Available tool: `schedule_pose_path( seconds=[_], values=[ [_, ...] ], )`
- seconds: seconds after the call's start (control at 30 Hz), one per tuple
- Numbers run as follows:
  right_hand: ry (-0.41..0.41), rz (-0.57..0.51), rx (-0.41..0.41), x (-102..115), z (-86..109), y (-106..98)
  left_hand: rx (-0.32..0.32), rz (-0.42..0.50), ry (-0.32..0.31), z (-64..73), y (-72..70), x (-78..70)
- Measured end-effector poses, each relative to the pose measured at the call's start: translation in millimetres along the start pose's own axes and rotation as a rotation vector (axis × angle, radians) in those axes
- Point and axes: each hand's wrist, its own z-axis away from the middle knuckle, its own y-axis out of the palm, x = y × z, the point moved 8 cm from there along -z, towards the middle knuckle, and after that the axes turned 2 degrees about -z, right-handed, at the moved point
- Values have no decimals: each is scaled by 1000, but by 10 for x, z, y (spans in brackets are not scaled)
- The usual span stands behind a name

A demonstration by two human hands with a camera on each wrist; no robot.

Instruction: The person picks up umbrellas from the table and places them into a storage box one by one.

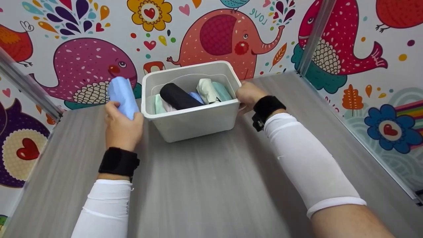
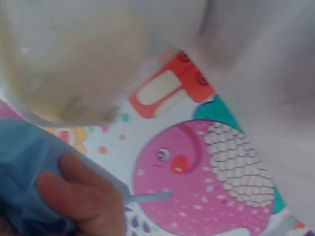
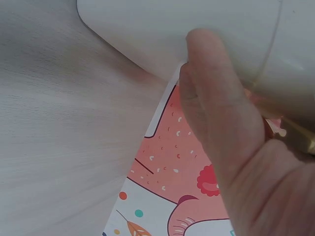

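Observation:
My left hand point(image 1: 124, 130) holds a light blue rolled cloth point(image 1: 123, 96) just left of a white plastic bin point(image 1: 198, 124). In the left wrist view, curled fingers point(image 2: 83, 191) lie against the blue cloth point(image 2: 29, 167). The bin stands slightly turned on the table. Inside it lie a black roll point(image 1: 178, 96), a cream roll point(image 1: 207, 90), a teal roll point(image 1: 221, 91) and a pale green one point(image 1: 159, 104), with some blue partly covered. My right hand point(image 1: 249, 94) grips the bin's right end at the rim; the right wrist view shows it against the outer wall point(image 3: 142, 29).
A grey wood-grain table point(image 1: 198, 185) lies under the bin. Behind it rises a wall point(image 1: 218, 43) printed with cartoon animals. Printed side panels point(image 1: 370, 99) with metal edge strips point(image 1: 317, 36) bound the table at left and right.

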Motion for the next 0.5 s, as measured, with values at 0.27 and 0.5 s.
schedule_pose_path(
  seconds=[0.27,0.5],
  values=[
    [-15,3,-10,2,5,-6,6,-48,90,57,140,-496],
    [-14,-9,-1,-10,2,-8,48,-131,141,34,348,-821]
  ],
)
